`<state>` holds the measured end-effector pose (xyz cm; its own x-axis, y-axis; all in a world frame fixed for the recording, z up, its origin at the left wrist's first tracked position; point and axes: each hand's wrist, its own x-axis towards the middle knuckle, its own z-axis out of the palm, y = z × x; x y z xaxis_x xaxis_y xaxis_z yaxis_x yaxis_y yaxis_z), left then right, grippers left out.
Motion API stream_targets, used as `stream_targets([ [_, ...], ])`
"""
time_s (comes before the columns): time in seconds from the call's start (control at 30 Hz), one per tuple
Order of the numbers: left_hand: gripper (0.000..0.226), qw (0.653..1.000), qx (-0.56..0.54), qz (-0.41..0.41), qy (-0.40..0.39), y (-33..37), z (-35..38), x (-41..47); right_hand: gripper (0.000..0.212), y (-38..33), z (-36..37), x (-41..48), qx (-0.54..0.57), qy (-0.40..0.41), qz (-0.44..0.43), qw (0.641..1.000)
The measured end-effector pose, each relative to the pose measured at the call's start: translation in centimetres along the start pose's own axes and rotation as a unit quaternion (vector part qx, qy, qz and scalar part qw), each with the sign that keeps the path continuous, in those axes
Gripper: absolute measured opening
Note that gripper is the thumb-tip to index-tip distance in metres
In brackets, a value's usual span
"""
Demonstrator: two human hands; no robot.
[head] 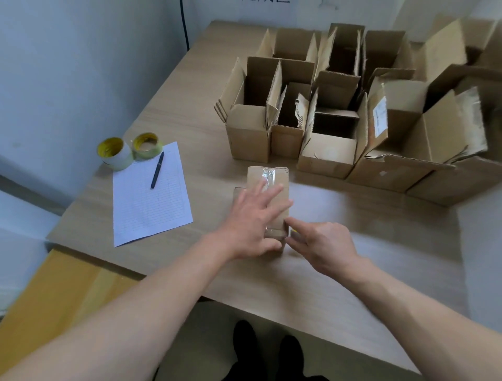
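Cardboard box (275,178): taped, lay on counter (190,114).
Left hand (252,225): released, flat, pressed box top.
Right hand (323,244): index and thumb at near corner, grasp unclear.

Nothing can be read: the white label (379,117) on an open carton (388,172) is blurred, the ruled sheet (146,206) on the table (201,122) shows only faint lines, and the dark marks (264,1) on the wall (81,54) are cut off.

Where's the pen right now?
In the head view, the black pen lies on the lined sheet of paper at the left side of the table, just right of the two tape rolls.
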<state>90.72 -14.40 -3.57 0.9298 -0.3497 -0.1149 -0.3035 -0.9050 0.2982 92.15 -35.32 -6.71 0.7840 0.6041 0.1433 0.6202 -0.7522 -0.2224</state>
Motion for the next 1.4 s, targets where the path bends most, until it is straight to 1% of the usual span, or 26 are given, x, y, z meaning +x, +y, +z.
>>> stream_targets([
  [0.03, 0.091, 0.996, 0.023, 0.059, -0.054, 0.3, 0.0, 1.0, 0.032, -0.2, 0.0, 0.0, 0.002, 0.002, 0.005, 1.0],
  [0.07, 0.089, 0.99, 0.037, 0.093, -0.095, 0.4, 0.0, 1.9, 0.03, -0.3, -0.1, 0.0, 0.005, 0.001, 0.017, 1.0],
  [0.1, 0.086, 0.987, 0.042, 0.111, -0.112, 0.3, 0.2, 2.6, 0.029, -0.4, -0.3, 0.1, 0.011, -0.004, 0.038, 0.999],
  [0.17, 0.082, 0.986, 0.042, 0.127, -0.098, -0.1, 0.8, 3.6, 0.039, -0.2, -0.5, -0.4, 0.054, -0.042, 0.105, 0.992],
  [0.23, 0.08, 0.987, 0.04, 0.135, -0.076, -0.4, 1.4, 4.0, 0.05, 0.2, -0.8, -1.6, 0.18, -0.09, 0.195, 0.96],
  [0.3, 0.084, 0.986, 0.037, 0.148, -0.066, -0.4, 1.6, 4.5, 0.042, 0.5, -1.0, -2.8, 0.275, -0.106, 0.252, 0.922],
  [0.37, 0.092, 0.986, 0.02, 0.151, -0.07, -0.1, 1.5, 4.7, 0.03, 0.6, -1.2, -3.1, 0.268, -0.11, 0.255, 0.922],
  [0.43, 0.097, 0.987, -0.006, 0.139, -0.075, 0.4, 1.2, 5.0, 0.028, 0.8, -1.6, -2.4, 0.187, -0.104, 0.249, 0.945],
  [0.5, 0.084, 0.988, -0.031, 0.127, -0.077, 0.9, 1.0, 5.7, 0.025, 0.9, -1.8, -1.3, 0.095, -0.093, 0.229, 0.964],
  [0.53, 0.076, 0.989, -0.033, 0.122, -0.077, 1.1, 0.9, 6.1, 0.023, 1.0, -1.7, -0.8, 0.074, -0.082, 0.215, 0.97],
  [0.63, 0.052, 0.989, -0.027, 0.105, -0.1, 1.7, 0.7, 7.4, 0.019, 1.4, -1.2, 0.0, 0.056, -0.037, 0.164, 0.984],
  [0.67, 0.043, 0.989, -0.036, 0.093, -0.112, 1.9, 0.8, 7.6, 0.023, 1.5, -0.9, -0.1, 0.056, -0.017, 0.155, 0.986],
  [0.73, 0.026, 0.99, -0.057, 0.069, -0.112, 2.1, 1.0, 7.9, 0.037, 1.6, -0.1, -0.7, 0.05, 0.024, 0.159, 0.986],
  [0.8, 0.014, 0.991, -0.073, 0.05, -0.097, 2.1, 1.0, 8.0, 0.037, 1.5, 0.1, -1.6, 0.062, 0.078, 0.166, 0.981],
  [0.83, 0.014, 0.992, -0.08, 0.041, -0.093, 2.2, 0.9, 8.0, 0.033, 1.4, 0.2, -2.3, 0.08, 0.105, 0.17, 0.977],
  [0.87, 0.015, 0.991, -0.087, 0.033, -0.094, 2.2, 0.9, 8.0, 0.035, 1.4, 0.2, -3.3, 0.105, 0.13, 0.186, 0.968],
  [0.93, 0.018, 0.989, -0.103, 0.02, -0.104, 2.3, 1.0, 8.1, 0.054, 1.7, 0.5, -6.2, 0.146, 0.163, 0.266, 0.939],
  [0.97, 0.02, 0.988, -0.113, 0.016, -0.108, 2.3, 1.0, 8.1, 0.059, 2.1, 0.8, -7.8, 0.142, 0.161, 0.32, 0.923],
  [1.0, 0.021, 0.986, -0.122, 0.013, -0.111, 2.2, 0.9, 8.1, 0.062, 2.5, 1.4, -9.4, 0.121, 0.127, 0.375, 0.91],
  [1.03, 0.022, 0.985, -0.127, 0.011, -0.112, 2.2, 0.9, 8.1, 0.063, 2.8, 2.0, -10.9, 0.081, 0.06, 0.421, 0.901],
  [1.1, 0.022, 0.985, -0.132, 0.007, -0.112, 2.4, 0.8, 8.1, 0.053, 3.2, 3.4, -13.1, 0.014, -0.086, 0.457, 0.885],
  [1.13, 0.022, 0.984, -0.135, 0.006, -0.113, 2.5, 0.8, 8.1, 0.042, 3.3, 4.0, -13.9, 0.01, -0.113, 0.454, 0.884],
  [1.2, 0.022, 0.983, -0.144, 0.0, -0.115, 2.5, 0.7, 8.1, 0.024, 3.0, 4.5, -14.7, 0.052, -0.1, 0.458, 0.882],
  [1.23, 0.023, 0.982, -0.148, -0.003, -0.118, 2.5, 0.7, 8.1, 0.02, 2.5, 4.6, -14.9, 0.087, -0.084, 0.466, 0.877],
  [1.3, 0.026, 0.981, -0.153, -0.005, -0.119, 2.5, 0.7, 8.1, 0.021, 1.0, 4.4, -14.9, 0.148, -0.045, 0.455, 0.877],
  [1.4, 0.024, 0.979, -0.165, -0.013, -0.121, 2.6, 0.7, 8.1, 0.02, -2.7, 3.4, -13.6, 0.207, 0.024, 0.38, 0.901],
])
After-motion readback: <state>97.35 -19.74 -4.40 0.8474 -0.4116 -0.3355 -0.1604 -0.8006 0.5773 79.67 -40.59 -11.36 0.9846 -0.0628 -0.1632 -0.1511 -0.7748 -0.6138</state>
